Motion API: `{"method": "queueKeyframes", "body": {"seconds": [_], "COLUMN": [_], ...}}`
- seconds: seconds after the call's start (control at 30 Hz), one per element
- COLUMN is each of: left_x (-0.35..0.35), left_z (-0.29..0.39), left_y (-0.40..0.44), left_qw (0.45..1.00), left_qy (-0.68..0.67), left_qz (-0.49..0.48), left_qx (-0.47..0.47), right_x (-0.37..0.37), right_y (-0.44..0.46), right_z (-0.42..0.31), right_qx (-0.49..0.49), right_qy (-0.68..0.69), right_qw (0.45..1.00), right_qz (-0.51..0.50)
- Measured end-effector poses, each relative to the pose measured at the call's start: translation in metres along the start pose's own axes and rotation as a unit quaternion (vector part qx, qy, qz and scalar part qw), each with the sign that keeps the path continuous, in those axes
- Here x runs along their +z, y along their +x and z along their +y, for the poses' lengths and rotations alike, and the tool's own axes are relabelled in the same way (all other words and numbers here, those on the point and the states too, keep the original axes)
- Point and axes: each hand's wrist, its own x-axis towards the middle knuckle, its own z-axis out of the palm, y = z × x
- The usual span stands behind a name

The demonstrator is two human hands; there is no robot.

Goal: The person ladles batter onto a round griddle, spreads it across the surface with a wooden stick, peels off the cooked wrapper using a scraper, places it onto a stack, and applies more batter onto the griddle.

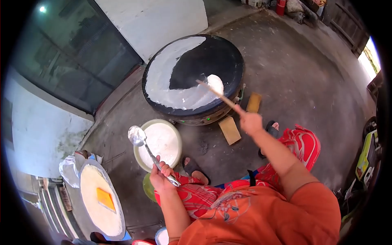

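My right hand (250, 122) grips a wooden batter spreader (220, 97) whose far end reaches over a round black griddle (200, 65). Beside the stick lies a thick white mound of batter (215, 84). A thin white layer of batter (157, 79) coats the griddle's left and near side, while the rest of its surface shows black. In my left hand (162, 175) is a metal ladle (137, 136), its bowl smeared with white and held up over the left edge of a pale basin (153, 167) of white batter.
Two yellowish blocks (230, 130) stand by the griddle's near right side. A green container (150, 188) is partly under the basin. At lower left, an oval tray (123, 228) holds a pale round stack with an orange piece (105, 199) on it. Walls stand behind the griddle.
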Motion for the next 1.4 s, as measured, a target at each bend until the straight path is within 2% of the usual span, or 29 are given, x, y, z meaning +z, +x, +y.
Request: {"method": "queueKeyframes", "body": {"seconds": [0.07,0.1,0.13,0.2,0.23,0.27,0.33,0.43,0.47,0.53,0.6,0.63,0.67,0.73,0.8,0.83,0.9,1.0,1.03,1.07,1.13,1.2,1.3,1.4], "left_x": [0.002,0.003,0.003,0.003,0.002,0.003,0.009,0.012,0.013,0.015,0.019,0.022,0.022,0.022,0.019,0.017,0.022,0.029,0.03,0.032,0.036,0.04,0.038,0.04], "left_z": [-0.007,-0.006,-0.006,-0.008,-0.009,-0.01,-0.014,-0.02,-0.022,-0.022,-0.023,-0.024,-0.025,-0.026,-0.026,-0.026,-0.03,-0.033,-0.033,-0.033,-0.033,-0.037,-0.038,-0.039], "left_y": [-0.002,-0.001,0.002,0.006,0.008,0.01,0.009,0.012,0.014,0.018,0.021,0.022,0.022,0.024,0.028,0.032,0.036,0.045,0.048,0.051,0.053,0.054,0.059,0.069], "left_qw": [1.0,1.0,1.0,1.0,1.0,1.0,1.0,0.999,0.999,0.999,0.999,0.999,0.998,0.998,0.998,0.997,0.997,0.997,0.996,0.995,0.994,0.994,0.995,0.995], "left_qy": [0.003,0.012,0.021,0.009,0.013,0.018,0.012,0.019,0.02,0.022,0.013,0.007,0.0,0.002,0.012,0.017,0.01,-0.009,-0.021,-0.035,-0.035,-0.019,-0.002,-0.005], "left_qz": [0.013,0.015,0.016,0.014,0.015,0.016,0.022,0.032,0.035,0.044,0.049,0.054,0.06,0.059,0.065,0.064,0.074,0.08,0.086,0.091,0.103,0.109,0.095,0.101], "left_qx": [0.004,0.008,0.013,0.007,0.011,0.016,0.013,0.021,0.019,0.014,0.006,0.007,0.008,0.012,0.021,0.026,0.025,0.019,0.01,0.001,0.002,0.004,0.018,0.018], "right_x": [-0.015,-0.026,-0.026,-0.023,-0.022,-0.016,-0.013,-0.02,-0.024,-0.029,-0.019,-0.036,-0.026,-0.035,-0.023,-0.029,-0.029,-0.012,-0.01,-0.007,-0.025,-0.032,-0.015,-0.002], "right_y": [0.021,0.029,0.032,0.028,0.015,0.005,0.003,0.043,0.059,0.087,0.093,0.082,0.062,0.043,0.063,0.078,0.123,0.167,0.166,0.162,0.128,0.121,0.172,0.242], "right_z": [0.03,0.027,0.021,0.009,0.004,0.011,0.042,0.092,0.097,0.087,0.072,0.06,0.068,0.095,0.15,0.162,0.17,0.146,0.131,0.122,0.127,0.169,0.216,0.185], "right_qx": [0.005,0.057,0.061,0.099,0.049,-0.068,-0.137,-0.068,-0.065,-0.001,0.09,0.095,-0.056,-0.231,-0.25,-0.205,-0.2,-0.175,-0.094,-0.011,-0.2,-0.265,-0.227,-0.232], "right_qy": [0.0,0.041,0.039,0.213,0.216,0.143,0.093,-0.001,-0.001,0.015,0.211,0.247,0.227,0.093,0.047,0.013,-0.018,-0.009,0.115,0.236,0.181,0.117,0.042,0.006], "right_qw": [1.0,0.997,0.997,0.972,0.975,0.987,0.985,0.997,0.997,1.0,0.973,0.962,0.972,0.968,0.966,0.978,0.974,0.974,0.987,0.972,0.962,0.957,0.969,0.961], "right_qz": [0.014,0.011,0.014,0.007,0.009,-0.016,0.038,0.048,0.045,0.026,-0.014,-0.062,-0.034,-0.026,0.048,0.044,0.105,0.144,0.065,-0.016,-0.039,0.008,0.084,0.152]}}
